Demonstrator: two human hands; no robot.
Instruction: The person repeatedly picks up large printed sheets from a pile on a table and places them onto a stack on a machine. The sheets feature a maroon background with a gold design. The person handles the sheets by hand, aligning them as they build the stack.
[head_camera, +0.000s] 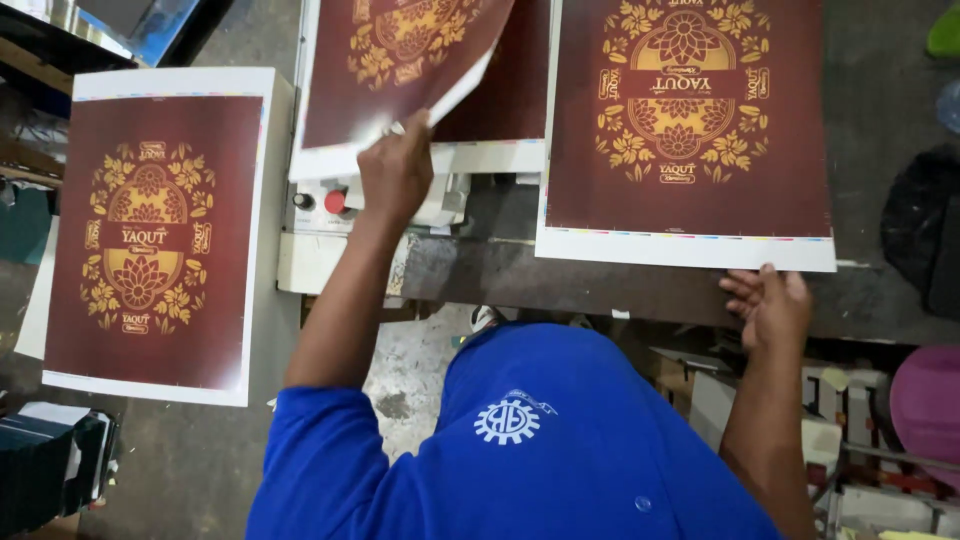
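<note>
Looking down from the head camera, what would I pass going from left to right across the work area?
Stack of maroon printed sheets → red button → left hand lifting a printed sheet → flat printed sheet → right hand at its near edge → pink round object.

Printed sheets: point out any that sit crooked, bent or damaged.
The sheet in the left hand is lifted and curls at its corner, tilted against the sheets below. The right stack and left stack lie flat, showing no damage.
</note>
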